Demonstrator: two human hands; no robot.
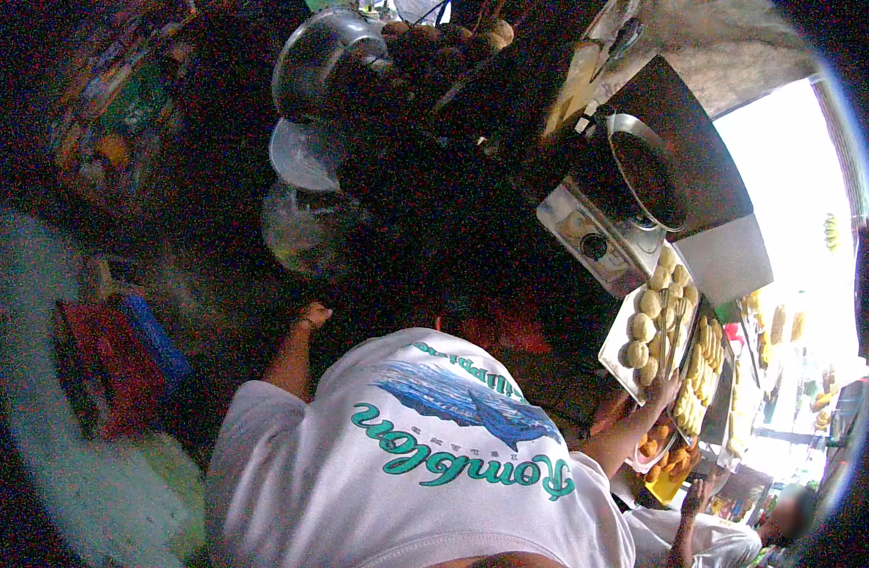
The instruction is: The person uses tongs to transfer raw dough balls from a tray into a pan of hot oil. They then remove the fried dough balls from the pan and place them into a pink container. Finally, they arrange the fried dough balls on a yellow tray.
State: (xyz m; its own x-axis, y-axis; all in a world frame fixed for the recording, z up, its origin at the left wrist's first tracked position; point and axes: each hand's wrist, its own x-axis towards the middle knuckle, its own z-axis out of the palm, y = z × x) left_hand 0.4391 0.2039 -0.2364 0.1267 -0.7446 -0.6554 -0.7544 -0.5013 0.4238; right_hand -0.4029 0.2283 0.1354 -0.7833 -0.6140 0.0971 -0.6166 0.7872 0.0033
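Observation:
My right hand [666,388] grips metal tongs [666,334], whose arms reach over a white tray [617,339] on my right. Several round, pale dough-like balls [649,304] lie on that tray around the tongs. Beside it, a second tray holds rows of long, pale yellow food pieces [701,369]. My left hand [317,314] hangs low at my left side against a dark background. Nothing shows in it, but its fingers are too dim to make out.
Past the tray stands a gas burner [583,238] with a wide pan [644,167] and a metal wind shield [697,135]. Browned fried pieces [672,465] lie nearer me. Another person [711,536] is at lower right. A large metal pot [328,64] stands ahead.

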